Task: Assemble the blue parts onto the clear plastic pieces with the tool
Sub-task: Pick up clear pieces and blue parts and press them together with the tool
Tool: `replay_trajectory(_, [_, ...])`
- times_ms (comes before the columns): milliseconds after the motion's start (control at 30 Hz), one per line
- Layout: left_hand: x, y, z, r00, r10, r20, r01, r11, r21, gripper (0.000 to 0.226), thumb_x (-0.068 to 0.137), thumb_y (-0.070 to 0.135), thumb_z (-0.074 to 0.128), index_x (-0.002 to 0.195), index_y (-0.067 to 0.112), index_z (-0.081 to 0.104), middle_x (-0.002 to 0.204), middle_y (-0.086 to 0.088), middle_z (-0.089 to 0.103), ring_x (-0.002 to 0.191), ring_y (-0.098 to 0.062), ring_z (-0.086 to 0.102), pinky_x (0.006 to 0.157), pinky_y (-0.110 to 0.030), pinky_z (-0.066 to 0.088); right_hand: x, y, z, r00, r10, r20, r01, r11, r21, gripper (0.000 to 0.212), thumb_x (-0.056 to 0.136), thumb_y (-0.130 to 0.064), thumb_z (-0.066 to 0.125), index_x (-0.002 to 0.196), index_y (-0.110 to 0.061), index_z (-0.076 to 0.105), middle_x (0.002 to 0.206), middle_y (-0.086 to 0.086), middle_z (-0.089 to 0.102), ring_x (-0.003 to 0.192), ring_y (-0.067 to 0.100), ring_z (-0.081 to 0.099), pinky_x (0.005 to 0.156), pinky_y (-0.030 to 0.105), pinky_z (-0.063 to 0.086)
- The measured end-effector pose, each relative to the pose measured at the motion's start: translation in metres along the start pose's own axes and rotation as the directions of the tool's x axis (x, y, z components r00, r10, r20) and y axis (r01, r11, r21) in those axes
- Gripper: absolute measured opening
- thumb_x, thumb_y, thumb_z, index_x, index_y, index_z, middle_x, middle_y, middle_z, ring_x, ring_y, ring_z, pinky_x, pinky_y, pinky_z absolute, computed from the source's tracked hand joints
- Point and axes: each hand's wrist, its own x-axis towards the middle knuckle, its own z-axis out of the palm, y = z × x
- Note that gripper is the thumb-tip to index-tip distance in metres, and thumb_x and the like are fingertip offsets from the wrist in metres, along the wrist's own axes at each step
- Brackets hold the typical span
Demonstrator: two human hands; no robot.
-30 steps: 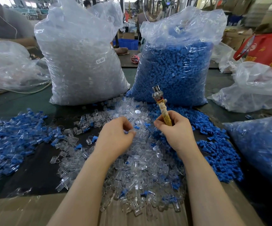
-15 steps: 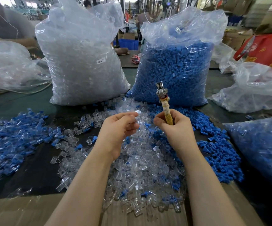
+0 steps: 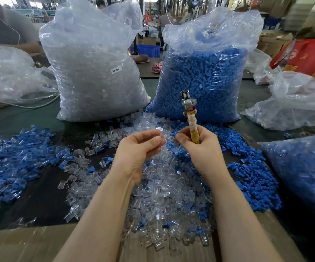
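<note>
Left hand [image 3: 139,148] is raised above the loose heap of clear pieces [image 3: 153,195], fingers curled and pinching one clear piece [image 3: 162,136] at the fingertips, held up toward the other hand so its open end can take a blue insert. Right hand [image 3: 200,148] is fisted round the tool [image 3: 190,118], wrapped handle in the palm and metal head pointing up and away, probably parked that way so thumb and forefinger stay free. Those two fingers pinch a small blue part [image 3: 175,133] (mostly hidden, only a sliver shows). The hands are close, nearly touching at the fingertips, blue part just beside the clear piece; cannot tell if it is seated yet.

Loose blue parts [image 3: 251,167] spread right of the clear heap, within reach of the tool hand. A pile of what look like finished blue-and-clear units [image 3: 11,157] sits on the left, beside the piece-holding hand. Far behind stand the supply bags: clear bag [image 3: 96,72] on the left, blue bag [image 3: 205,76] on the right.

Likely step: join the parts by hand, then press with the tool.
</note>
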Motion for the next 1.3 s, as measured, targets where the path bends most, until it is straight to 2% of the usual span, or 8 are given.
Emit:
replay_trajectory(233, [-0.001,0.001,0.001,0.995,-0.095,0.014,0.096,0.992,-0.078,0.015,0.089,-0.002,0.063,0.1,0.005,0.068,0.088,-0.011,0.076,0.073,-0.016,0.074,0.062,-0.023,0.06,0.0,0.001,0.003,0.999,-0.031,0.028,0.031,1.0,-0.003,0.011,0.088,-0.024,0.072,0.08,-0.021,0.064,0.089,0.021,0.067,0.089,0.041,0.06,0.071,0.035,0.053])
replay_trajectory(367, [-0.001,0.001,0.001,0.996,-0.085,-0.006,0.084,0.994,-0.069,0.016,0.087,-0.004,0.063,0.101,0.002,0.067,0.084,-0.009,0.075,0.071,-0.013,0.073,0.063,-0.02,0.059,0.001,0.002,0.003,0.998,-0.048,0.032,0.049,0.999,-0.012,0.011,0.088,-0.024,0.072,0.081,-0.02,0.064,0.086,0.019,0.067,0.085,0.039,0.059,0.066,0.029,0.05])
replay_trajectory(500, [-0.002,0.002,0.002,0.996,-0.087,-0.006,0.086,0.995,-0.054,0.018,0.088,-0.002,0.064,0.103,0.006,0.07,0.087,-0.007,0.075,0.072,-0.009,0.071,0.065,-0.017,0.058,0.0,0.003,0.002,0.997,-0.067,0.045,0.067,0.998,-0.013,0.01,0.089,-0.022,0.071,0.081,-0.019,0.064,0.086,0.02,0.067,0.085,0.041,0.059,0.07,0.034,0.051])
replay_trajectory(700, [-0.003,0.003,0.002,0.993,-0.118,0.009,0.119,0.988,-0.103,0.023,0.092,0.0,0.061,0.107,0.013,0.072,0.08,-0.006,0.074,0.067,-0.009,0.069,0.066,-0.02,0.059,-0.003,0.0,0.003,0.995,-0.082,0.053,0.082,0.997,0.004,0.01,0.09,-0.019,0.069,0.082,-0.021,0.064,0.088,0.024,0.065,0.091,0.045,0.06,0.084,0.055,0.051])
replay_trajectory(867, [-0.003,0.001,0.006,0.994,-0.071,-0.084,0.069,0.997,-0.021,0.024,0.083,0.0,0.071,0.106,0.006,0.064,0.077,-0.005,0.076,0.069,-0.01,0.072,0.059,-0.019,0.056,-0.003,0.0,0.005,0.992,-0.116,0.042,0.116,0.993,0.003,0.01,0.09,-0.021,0.07,0.082,-0.02,0.064,0.085,0.021,0.066,0.085,0.042,0.06,0.075,0.042,0.051])
replay_trajectory(1000, [-0.004,-0.001,0.009,0.991,-0.038,-0.128,0.042,0.999,0.029,0.02,0.079,0.002,0.076,0.097,0.008,0.069,0.074,-0.002,0.075,0.068,-0.01,0.072,0.058,-0.017,0.055,-0.003,0.001,0.007,0.991,-0.126,0.034,0.127,0.991,-0.028,0.012,0.09,-0.023,0.07,0.08,-0.024,0.063,0.08,0.016,0.066,0.08,0.036,0.06,0.075,0.045,0.052])
replay_trajectory(1167, [-0.006,-0.001,0.011,0.986,0.035,-0.164,-0.025,0.998,0.062,0.016,0.075,0.001,0.079,0.087,0.011,0.074,0.074,-0.002,0.075,0.067,-0.01,0.072,0.057,-0.017,0.054,-0.002,0.001,0.008,0.988,-0.148,0.033,0.149,0.987,-0.052,0.016,0.089,-0.023,0.071,0.077,-0.027,0.061,0.064,-0.003,0.057,0.059,0.007,0.047,0.059,0.025,0.045])
replay_trajectory(1300, [-0.008,0.0,0.014,0.985,0.095,-0.141,-0.073,0.985,0.154,0.012,0.077,0.003,0.079,0.086,0.008,0.073,0.072,-0.005,0.075,0.067,-0.013,0.072,0.058,-0.018,0.055,-0.001,0.002,0.009,0.986,-0.165,0.029,0.167,0.983,-0.076,0.015,0.09,-0.021,0.07,0.079,-0.023,0.06,0.057,-0.015,0.052,0.053,0.001,0.041,0.055,0.017,0.038])
